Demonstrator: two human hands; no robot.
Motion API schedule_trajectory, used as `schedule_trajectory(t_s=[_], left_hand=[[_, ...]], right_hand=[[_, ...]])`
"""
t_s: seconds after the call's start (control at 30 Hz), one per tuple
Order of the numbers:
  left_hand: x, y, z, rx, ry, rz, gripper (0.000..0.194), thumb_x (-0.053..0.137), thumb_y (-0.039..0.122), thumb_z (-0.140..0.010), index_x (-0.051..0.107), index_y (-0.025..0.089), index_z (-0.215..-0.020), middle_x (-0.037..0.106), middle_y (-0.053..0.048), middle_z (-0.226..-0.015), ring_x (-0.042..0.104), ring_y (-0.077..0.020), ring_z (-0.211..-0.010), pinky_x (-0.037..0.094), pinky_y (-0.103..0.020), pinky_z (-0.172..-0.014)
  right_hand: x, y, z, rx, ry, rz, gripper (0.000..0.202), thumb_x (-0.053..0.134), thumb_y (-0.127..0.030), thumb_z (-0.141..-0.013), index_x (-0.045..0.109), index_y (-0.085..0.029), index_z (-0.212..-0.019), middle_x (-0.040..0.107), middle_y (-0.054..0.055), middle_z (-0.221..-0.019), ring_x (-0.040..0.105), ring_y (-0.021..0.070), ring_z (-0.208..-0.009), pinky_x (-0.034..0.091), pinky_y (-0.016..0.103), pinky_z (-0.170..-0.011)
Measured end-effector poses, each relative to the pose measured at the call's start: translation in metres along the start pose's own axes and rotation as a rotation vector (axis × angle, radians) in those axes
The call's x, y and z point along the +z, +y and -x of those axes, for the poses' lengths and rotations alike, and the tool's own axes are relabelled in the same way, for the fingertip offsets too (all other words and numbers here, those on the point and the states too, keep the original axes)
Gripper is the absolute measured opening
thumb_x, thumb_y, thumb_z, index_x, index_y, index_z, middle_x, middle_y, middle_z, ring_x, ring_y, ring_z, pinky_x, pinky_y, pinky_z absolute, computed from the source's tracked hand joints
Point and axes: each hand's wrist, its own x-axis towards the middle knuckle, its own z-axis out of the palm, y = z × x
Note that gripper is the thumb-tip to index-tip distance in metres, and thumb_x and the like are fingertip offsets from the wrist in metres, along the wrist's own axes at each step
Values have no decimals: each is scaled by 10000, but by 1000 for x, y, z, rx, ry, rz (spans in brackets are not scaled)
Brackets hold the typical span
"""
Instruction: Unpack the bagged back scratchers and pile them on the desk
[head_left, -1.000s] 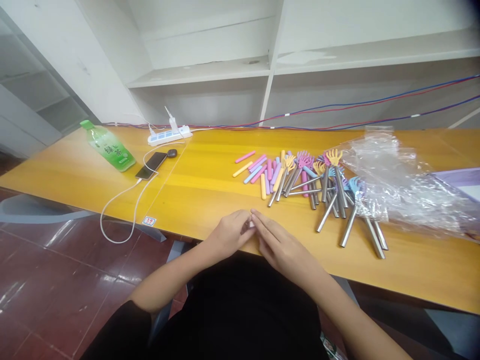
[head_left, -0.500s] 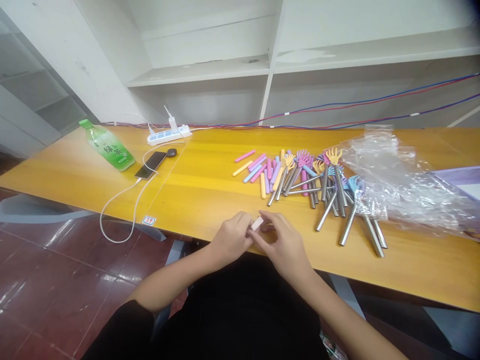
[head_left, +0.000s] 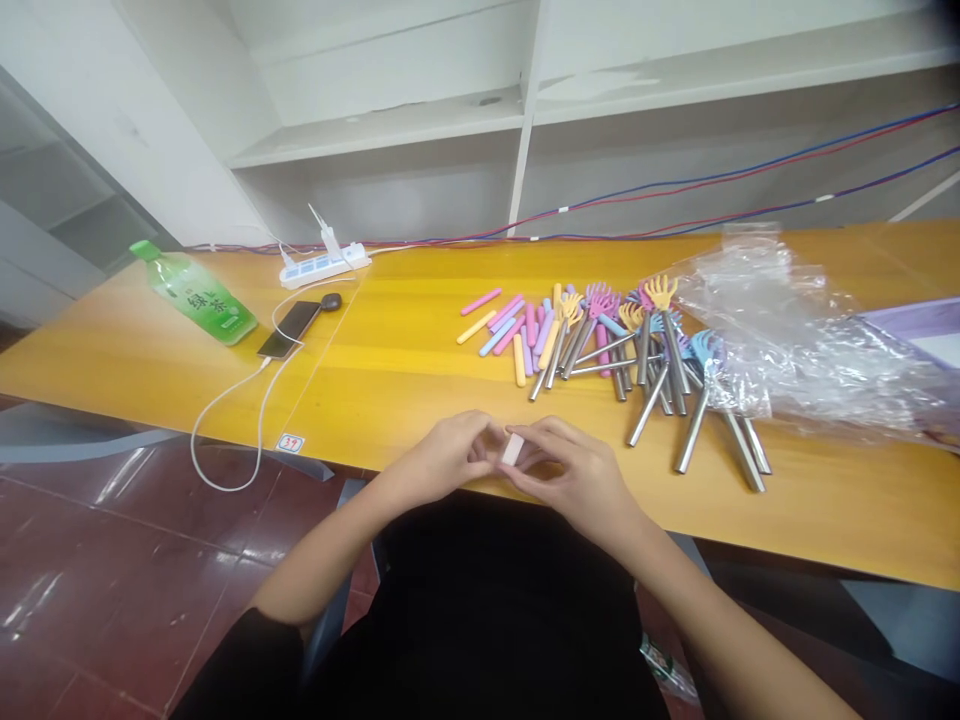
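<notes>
At the table's front edge, a small white block (head_left: 513, 450) sits between my two hands. My right hand (head_left: 577, 465) pinches it, with the thumb below and the index finger above. My left hand (head_left: 450, 455) curls in from the other side, its thumb and fingertips at the block's left side. The block's exact kind is too small to make out. Beyond my hands lie several coloured handle sleeves (head_left: 520, 362) in pink, yellow, blue and purple. To their right, claw-headed back scratchers (head_left: 661, 292) with metal tubes are heaped together.
Crumpled clear plastic bags (head_left: 810, 350) cover the table's right side, beside a purple box (head_left: 915, 325). On the left are a green tea bottle (head_left: 199, 295), a phone (head_left: 289, 330) on a white cable and a power strip (head_left: 326, 265). White shelving (head_left: 390, 130) stands behind.
My left hand has loosened from a tighter fist, its thumb and fingers now further apart. The white block has turned more upright in my right hand. The view has shifted slightly.
</notes>
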Motion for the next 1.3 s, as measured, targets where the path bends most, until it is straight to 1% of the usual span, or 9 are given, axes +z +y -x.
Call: schedule_trajectory(t_s=[0.07,0.13,0.2,0.3,0.5,0.63,0.73,1.0,1.3], left_hand=[[-5,0,-1,2,-28,32,329,793,234,-912,660,198,-1211,688,9,-890,667,-149,-754,524,-257,-710],[-4,0,-1,57,-16,20,364,807,218,-900,687,197,-1243,704,5,-877,667,-150,-747,527,-261,-722],[2,0,0,139,14,27,391,827,251,-905,710,201,-1275,742,-33,-978,683,-159,-797,545,-278,-773],[10,-2,4,213,71,85,459,833,335,-924,709,201,-1346,762,-92,-1143,701,-174,-858,568,-299,-815],[12,-12,12,266,100,67,476,801,463,-943,731,182,-1321,784,-122,-1106,746,-212,-894,606,-343,-853],[14,-15,13,259,166,26,464,818,452,-928,730,183,-1295,780,-138,-1180,768,-233,-974,628,-375,-901],[16,-15,13,262,200,14,419,814,390,-939,728,179,-1292,780,-134,-1190,773,-219,-954,637,-361,-884],[10,-14,14,272,98,76,477,809,383,-954,717,206,-1387,780,-126,-1260,781,-234,-1025,629,-364,-942],[8,-18,14,198,82,97,534,807,421,-950,706,220,-1434,783,-127,-1262,773,-254,-1067,615,-396,-994]], right_hand=[[-6,-5,-1,-37,-29,18,317,764,-264,-984,733,-244,-1299,690,47,-971,717,143,-748,663,279,-718],[-13,-11,-2,-62,-34,45,377,748,-255,-995,710,-265,-1370,689,52,-978,713,151,-761,656,290,-729],[-19,-16,-1,-64,-48,45,411,741,-260,-998,691,-278,-1406,694,63,-1004,720,165,-786,657,305,-749],[-24,-19,1,-41,-87,12,421,759,-275,-985,684,-279,-1399,705,70,-1031,727,177,-816,656,313,-768],[-20,-13,6,-31,-68,-18,373,776,-320,-972,700,-280,-1335,733,87,-1089,743,210,-886,656,336,-788],[-14,-4,9,-14,-75,-37,426,767,-315,-975,683,-289,-1392,713,109,-1185,736,238,-1027,653,373,-888],[-11,0,10,-20,-53,-76,439,774,-285,-970,688,-290,-1401,700,100,-1156,728,223,-1016,654,353,-877],[-13,2,10,1,-32,-145,436,792,-330,-960,731,-293,-1390,712,84,-1073,746,198,-887,678,320,-794],[-12,2,9,10,-17,-187,447,802,-290,-955,728,-289,-1396,688,70,-1060,731,175,-878,675,297,-797]])
